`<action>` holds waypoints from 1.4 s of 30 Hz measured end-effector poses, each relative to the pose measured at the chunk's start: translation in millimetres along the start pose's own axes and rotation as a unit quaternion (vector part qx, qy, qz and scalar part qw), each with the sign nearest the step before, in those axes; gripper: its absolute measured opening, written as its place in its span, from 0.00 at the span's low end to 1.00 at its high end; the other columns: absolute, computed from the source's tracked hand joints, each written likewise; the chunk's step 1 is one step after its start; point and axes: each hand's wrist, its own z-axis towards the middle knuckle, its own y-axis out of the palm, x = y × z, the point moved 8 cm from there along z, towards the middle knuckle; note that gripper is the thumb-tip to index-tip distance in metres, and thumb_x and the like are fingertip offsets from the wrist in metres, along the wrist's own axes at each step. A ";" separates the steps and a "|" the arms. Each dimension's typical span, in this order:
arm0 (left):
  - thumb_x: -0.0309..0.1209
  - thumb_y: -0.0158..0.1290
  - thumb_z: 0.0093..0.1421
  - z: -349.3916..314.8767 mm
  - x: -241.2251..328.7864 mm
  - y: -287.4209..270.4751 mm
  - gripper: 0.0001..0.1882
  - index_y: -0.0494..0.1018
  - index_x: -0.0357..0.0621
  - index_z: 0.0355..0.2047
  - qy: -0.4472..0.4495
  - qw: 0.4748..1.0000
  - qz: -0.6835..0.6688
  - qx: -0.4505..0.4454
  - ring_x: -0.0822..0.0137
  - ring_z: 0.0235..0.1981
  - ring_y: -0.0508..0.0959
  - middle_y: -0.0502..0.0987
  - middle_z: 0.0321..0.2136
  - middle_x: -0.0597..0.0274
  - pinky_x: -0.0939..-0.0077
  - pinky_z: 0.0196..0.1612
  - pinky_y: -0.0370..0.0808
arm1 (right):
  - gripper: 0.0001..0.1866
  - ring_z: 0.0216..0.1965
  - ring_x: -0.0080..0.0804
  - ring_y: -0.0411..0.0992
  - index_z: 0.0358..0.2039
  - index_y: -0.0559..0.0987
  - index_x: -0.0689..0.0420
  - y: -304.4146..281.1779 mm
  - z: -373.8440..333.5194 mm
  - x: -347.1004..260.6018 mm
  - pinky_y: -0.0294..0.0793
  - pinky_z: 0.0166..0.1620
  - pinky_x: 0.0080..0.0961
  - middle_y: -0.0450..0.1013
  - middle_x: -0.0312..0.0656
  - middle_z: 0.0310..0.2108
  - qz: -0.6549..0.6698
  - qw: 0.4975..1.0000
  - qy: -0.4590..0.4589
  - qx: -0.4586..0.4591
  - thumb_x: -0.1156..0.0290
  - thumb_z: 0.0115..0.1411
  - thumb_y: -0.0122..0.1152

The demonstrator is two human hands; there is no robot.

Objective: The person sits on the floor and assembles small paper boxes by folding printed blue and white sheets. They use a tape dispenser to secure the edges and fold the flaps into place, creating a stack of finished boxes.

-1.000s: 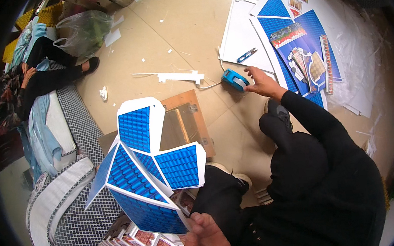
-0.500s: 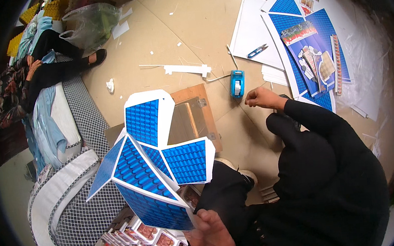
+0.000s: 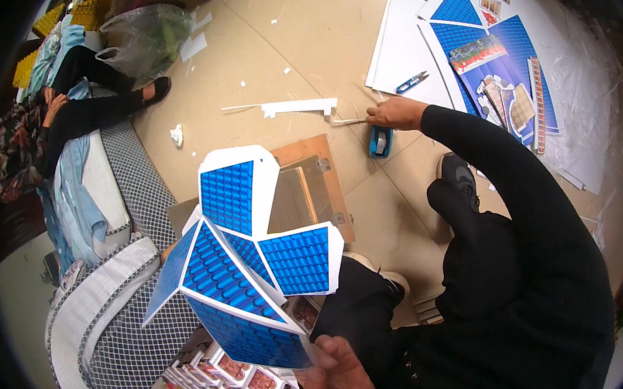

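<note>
A folded card roof (image 3: 223, 265) with blue tile print and white borders rises at an angle in the lower middle. My left hand (image 3: 336, 376) pinches its lower right corner between thumb and fingers. Out over the floor, my right hand (image 3: 397, 113) is closed at the upper end of a blue tape dispenser (image 3: 380, 142). The fingertips are drawn together, and what lies between them is too small to make out. A thin pale strip (image 3: 349, 121) lies just left of those fingers.
Blue snips (image 3: 411, 82) lie on white sheets, near printed card pieces (image 3: 473, 54). A wooden board (image 3: 333, 185) sits behind the roof. Printed card boxes (image 3: 261, 385) stack below it. Another person (image 3: 46, 129) sits at the left, by a checked cushion (image 3: 138, 324).
My right hand has moved forward and left, from beside the tape dispenser onto its upper end. My left hand and the roof have hardly moved.
</note>
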 end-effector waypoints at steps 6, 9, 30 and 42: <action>0.24 0.50 0.62 -5.8 3.7 -8.3 0.06 0.75 0.33 0.34 0.019 0.999 0.012 0.031 0.61 0.44 0.68 0.72 0.38 0.54 0.66 0.47 0.64 | 0.30 0.40 0.46 0.74 0.41 0.68 0.59 23.8 -60.2 -5.7 0.74 0.38 0.38 0.69 0.47 0.36 0.088 0.963 0.247 0.057 0.59 0.43 0.74; 0.24 0.51 0.62 -4.4 2.2 -0.3 0.06 0.75 0.33 0.33 0.018 1.000 0.011 -0.010 0.61 0.44 0.68 0.72 0.37 0.55 0.64 0.48 0.64 | 0.31 0.40 0.55 0.72 0.42 0.65 0.63 32.1 -75.1 -15.9 0.74 0.42 0.40 0.67 0.55 0.38 0.262 0.892 0.325 0.175 0.63 0.46 0.75; 0.28 0.57 0.58 -1.2 3.6 -2.8 0.35 0.54 0.26 0.62 0.051 0.998 0.002 -0.037 0.67 0.39 0.69 0.71 0.29 0.62 0.72 0.44 0.65 | 0.12 0.29 0.27 0.77 0.44 0.73 0.54 68.1 -64.0 -21.1 0.76 0.32 0.24 0.77 0.39 0.31 0.660 0.658 0.360 -0.044 0.65 0.62 0.59; 0.28 0.59 0.58 -1.6 3.8 -7.6 0.35 0.56 0.26 0.60 0.049 0.998 -0.013 -0.029 0.66 0.39 0.69 0.72 0.29 0.62 0.71 0.44 0.64 | 0.10 0.32 0.26 0.78 0.40 0.72 0.53 73.9 -64.7 -20.6 0.79 0.36 0.22 0.78 0.37 0.33 0.690 0.611 0.387 -0.035 0.62 0.65 0.57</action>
